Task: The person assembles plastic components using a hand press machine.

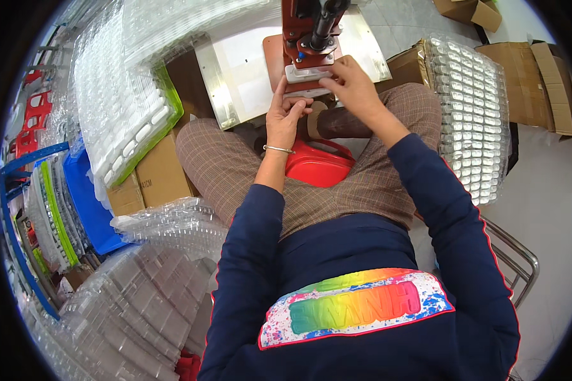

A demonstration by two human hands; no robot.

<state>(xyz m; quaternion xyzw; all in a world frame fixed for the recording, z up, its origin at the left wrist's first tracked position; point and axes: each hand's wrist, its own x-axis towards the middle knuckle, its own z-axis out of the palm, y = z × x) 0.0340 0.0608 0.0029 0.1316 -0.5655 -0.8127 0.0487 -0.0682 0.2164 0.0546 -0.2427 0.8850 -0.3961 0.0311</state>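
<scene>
Nearest, between the person's checked brown trouser legs, sits a glossy red rounded object. Beyond it, the left hand has its index finger straight at the left end of a small white oblong piece; its other fingers curl loosely, a slack grip with nothing visible in it. The right hand bends its fingers at the piece's right end; whether that grip is pinched cannot be told. The piece lies on the base of a dark red metal press, below its head, on a white-topped bench. Placing appears done, but with both hands there, work on this piece seems unfinished. Clear plastic trays of white parts flank the bench; how many are finished cannot be told.
</scene>
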